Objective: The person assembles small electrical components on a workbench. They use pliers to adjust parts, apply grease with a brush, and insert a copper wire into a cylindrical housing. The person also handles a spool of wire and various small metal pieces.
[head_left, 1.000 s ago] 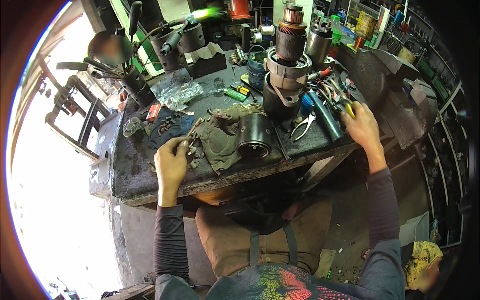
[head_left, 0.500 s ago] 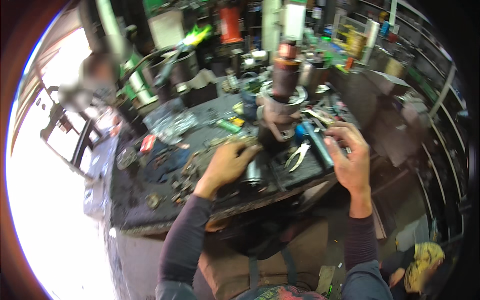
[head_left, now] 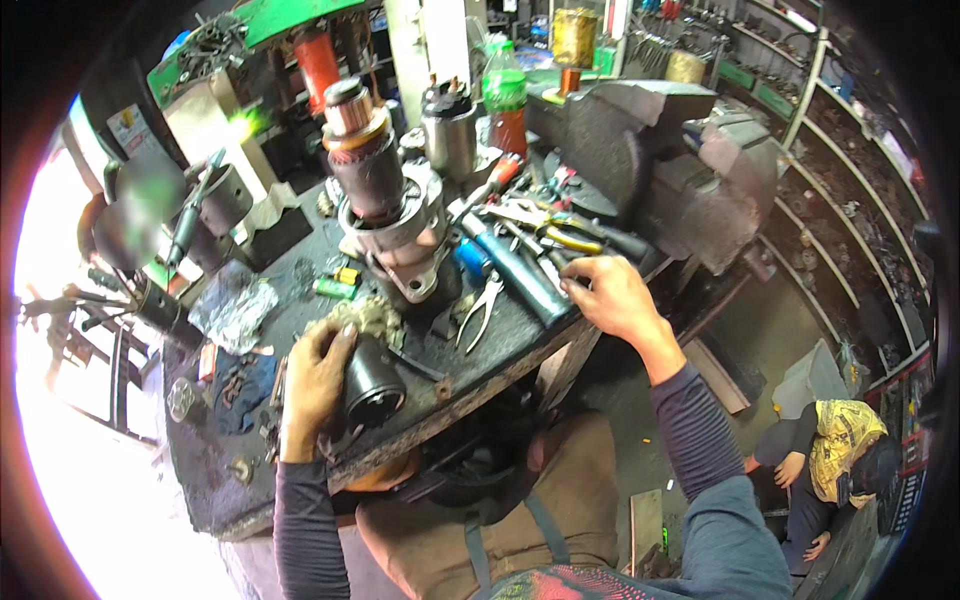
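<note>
Black metal, smooth and slightly glossy, makes up the cylinder (head_left: 372,385) near the front edge of my bench (head_left: 205,490), its open end turned toward me. My left hand (head_left: 315,375) is right at its left side, thumb and fingers bent near the upper rim; whether the skin touches the metal or I have any grip on it, I cannot tell. My right hand (head_left: 615,300) is half curled over the right part of the bench, just beyond the end of the dark blue tube (head_left: 520,270) and near the yellow-gripped pliers (head_left: 570,238). Its fingertips are bent in, and I cannot tell whether something small is pinched there.

To handle this well, I judge that I should spread my left hand wide around the barrel rather than trust the rim, since a round body so near the edge could roll. With my right I should reach in from above and take one tool by its handle, because the tools lie crossed and could drag each other along. I should keep both elbows clear of the upright armature (head_left: 365,175) in its pale metal housing (head_left: 400,245); it looks top-heavy, and a knock might tip it.
</note>
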`<state>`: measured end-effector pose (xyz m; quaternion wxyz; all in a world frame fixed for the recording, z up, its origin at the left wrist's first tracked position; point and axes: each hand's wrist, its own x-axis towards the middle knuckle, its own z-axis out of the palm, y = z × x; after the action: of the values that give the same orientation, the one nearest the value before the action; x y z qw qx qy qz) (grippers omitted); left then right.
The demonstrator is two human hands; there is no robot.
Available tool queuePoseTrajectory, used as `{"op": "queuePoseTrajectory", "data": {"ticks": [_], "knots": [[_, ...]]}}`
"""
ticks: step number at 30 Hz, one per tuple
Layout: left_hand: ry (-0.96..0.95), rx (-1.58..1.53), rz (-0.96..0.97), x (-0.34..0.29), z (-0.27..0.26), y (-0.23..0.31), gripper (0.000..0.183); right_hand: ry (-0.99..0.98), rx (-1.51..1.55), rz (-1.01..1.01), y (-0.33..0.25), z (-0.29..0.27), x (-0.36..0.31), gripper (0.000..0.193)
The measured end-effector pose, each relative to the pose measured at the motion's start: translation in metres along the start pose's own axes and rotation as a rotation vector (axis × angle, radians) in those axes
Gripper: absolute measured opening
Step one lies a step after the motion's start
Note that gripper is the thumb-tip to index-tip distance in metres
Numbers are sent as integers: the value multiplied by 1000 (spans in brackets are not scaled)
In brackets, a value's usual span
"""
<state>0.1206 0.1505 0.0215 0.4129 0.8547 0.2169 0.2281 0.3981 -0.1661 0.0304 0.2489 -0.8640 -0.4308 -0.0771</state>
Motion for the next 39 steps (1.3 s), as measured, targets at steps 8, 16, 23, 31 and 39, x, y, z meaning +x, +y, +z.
{"op": "queuePoseTrajectory", "data": {"ticks": [8,16,23,31,39], "knots": [[28,-23,82,-12,11,15,28,-107,-550,69,-22,22,46,20],[192,-81,3,-20,19,14,30,-226,-287,252,-10,18,71,29],[350,-87,160,-27,10,8,32,40,-302,183,-20,-13,26,35],[164,137,157,-25,24,20,25,-102,812,248,-143,47,-120,13],[261,210,44,-25,31,30,29,25,759,0,-191,95,-106,20]]}}
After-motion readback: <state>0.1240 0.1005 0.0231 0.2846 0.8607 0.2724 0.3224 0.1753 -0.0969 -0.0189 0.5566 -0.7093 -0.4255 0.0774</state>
